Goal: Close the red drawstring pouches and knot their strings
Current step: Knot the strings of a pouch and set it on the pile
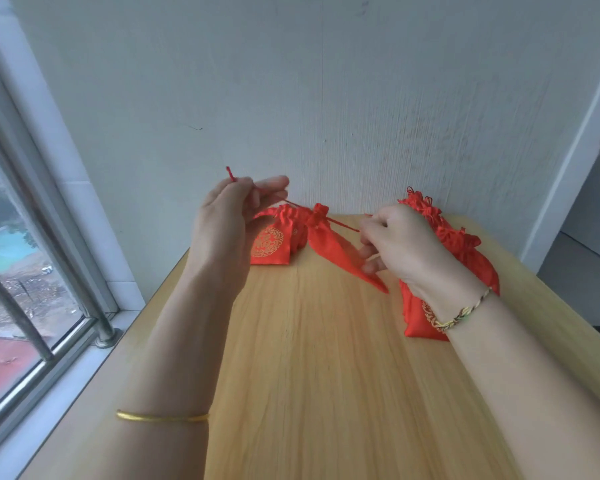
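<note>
- The right hand [395, 244] covers much of a heap of red pouches [465, 247] lying behind and below its grip. Their number cannot be told, and the wrist hides part of a gold emblem on the nearest one.
- The left hand [236, 220] hides the near edge of a second group of pouches [269, 244] just behind its grip. Only one round gold emblem shows plainly there.
- How the string lies inside the right grip is hidden by the curled fingers, and the fingertips are blurred.
- Between the two grips hangs the held pouch [333, 247], made of shiny red satin. Its mouth is drawn into a tight ruffle and its body tapers to a point below the right grip. Whether the tip touches the worktop [309, 358] cannot be told.
- A thin red string [343, 225] runs taut from the ruffle out to each grip, and its knotted end stands up above the left grip.
- The left hand is raised, its thumb and forefinger pinching the string and the other fingers stretched out beyond the grip.
- The right hand sits lower, its back to the camera and its fingers curled round the string.
- A gold bangle [163, 417] circles the left forearm and a braided bracelet [461, 315] the right wrist.
</note>
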Available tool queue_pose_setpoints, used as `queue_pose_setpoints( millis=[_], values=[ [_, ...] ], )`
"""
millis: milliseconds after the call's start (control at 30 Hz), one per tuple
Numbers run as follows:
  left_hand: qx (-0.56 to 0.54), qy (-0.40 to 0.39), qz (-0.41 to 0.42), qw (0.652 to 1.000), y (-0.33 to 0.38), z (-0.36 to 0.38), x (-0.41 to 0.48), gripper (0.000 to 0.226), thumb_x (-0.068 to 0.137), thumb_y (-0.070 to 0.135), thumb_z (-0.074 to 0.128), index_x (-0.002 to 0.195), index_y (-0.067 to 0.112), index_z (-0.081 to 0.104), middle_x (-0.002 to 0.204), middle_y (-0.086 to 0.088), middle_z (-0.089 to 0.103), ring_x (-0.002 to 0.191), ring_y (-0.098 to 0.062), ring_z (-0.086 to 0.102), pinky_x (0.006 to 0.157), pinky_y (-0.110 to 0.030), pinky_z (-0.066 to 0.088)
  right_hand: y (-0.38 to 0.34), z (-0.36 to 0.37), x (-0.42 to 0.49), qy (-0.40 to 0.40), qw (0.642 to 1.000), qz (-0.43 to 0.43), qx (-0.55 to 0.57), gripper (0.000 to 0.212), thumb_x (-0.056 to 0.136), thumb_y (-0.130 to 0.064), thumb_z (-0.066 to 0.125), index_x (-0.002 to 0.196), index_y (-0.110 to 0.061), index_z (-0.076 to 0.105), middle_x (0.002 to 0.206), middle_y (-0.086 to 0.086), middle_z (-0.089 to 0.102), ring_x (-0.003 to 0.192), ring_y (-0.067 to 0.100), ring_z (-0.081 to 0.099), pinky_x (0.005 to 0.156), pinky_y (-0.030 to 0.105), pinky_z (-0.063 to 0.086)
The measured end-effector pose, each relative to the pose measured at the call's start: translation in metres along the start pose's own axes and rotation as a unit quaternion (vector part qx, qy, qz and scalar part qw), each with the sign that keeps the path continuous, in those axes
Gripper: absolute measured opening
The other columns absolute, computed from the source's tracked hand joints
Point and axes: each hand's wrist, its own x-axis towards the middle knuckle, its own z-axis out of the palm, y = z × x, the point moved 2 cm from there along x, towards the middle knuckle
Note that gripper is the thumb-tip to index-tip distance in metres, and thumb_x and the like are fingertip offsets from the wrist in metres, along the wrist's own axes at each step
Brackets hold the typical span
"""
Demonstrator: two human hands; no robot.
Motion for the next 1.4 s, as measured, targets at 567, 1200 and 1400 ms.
queue_pose_setpoints(
  millis=[567, 1200, 1400],
  values=[
    [0.264, -0.193, -0.005, 0.945, -0.003, 0.021, -0.017, 0.013, 0.084, 0.014, 0.066, 0.072, 0.013, 0.066, 0.054, 0.004, 0.061, 0.055, -0.013, 0.057, 0.07, -0.042, 0.051, -0.025, 0.01, -0.015, -0.057, 0.962, -0.007, 0.268, 0.026, 0.093, -0.022, 0.052, 0.07, -0.012, 0.059, 0.07, 0.007, 0.056, 0.048, 0.01, 0.048, 0.041, 0.02, 0.039],
    [0.182, -0.07, -0.044, 0.98, -0.008, 0.015, -0.011, 0.016, 0.089, 0.01, 0.06, 0.073, 0.011, 0.06, 0.052, 0.0, 0.062, 0.046, -0.009, 0.058, 0.06, -0.029, 0.052, -0.017, 0.021, -0.013, -0.016, 0.983, -0.173, 0.056, 0.02, 0.072, -0.005, 0.074, 0.073, -0.02, 0.061, 0.069, -0.001, 0.06, 0.054, 0.0, 0.047, 0.056, 0.013, 0.039],
    [0.174, -0.061, -0.053, 0.981, -0.008, 0.014, -0.01, 0.015, 0.089, 0.007, 0.059, 0.075, 0.009, 0.062, 0.05, -0.001, 0.062, 0.047, -0.008, 0.058, 0.051, -0.019, 0.05, -0.022, 0.024, -0.019, 0.05, 0.953, -0.288, -0.082, 0.004, 0.073, -0.01, 0.07, 0.077, -0.013, 0.07, 0.073, -0.012, 0.048, 0.062, 0.001, 0.052, 0.059, 0.014, 0.038]
  ],
)
